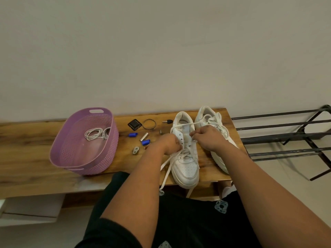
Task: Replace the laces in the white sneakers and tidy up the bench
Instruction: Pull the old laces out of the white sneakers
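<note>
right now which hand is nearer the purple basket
Left. The left hand is at the near sneaker's left side, closer to the basket. The right hand is farther right, holding the lace.

My wooden bench (32,140) carries a purple basket (71,158), two white sneakers (186,165) and small clutter (blue caps (132,134), a ring (149,124)).

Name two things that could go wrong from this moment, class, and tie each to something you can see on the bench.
1. The lace tail hangs off the bench edge over the lap; a snag could drag the near sneaker, whose toe already overhangs.
2. Small parts such as the blue caps lie loose beside the left hand; a forearm sweep might knock them off rather than into the purple basket.
</note>
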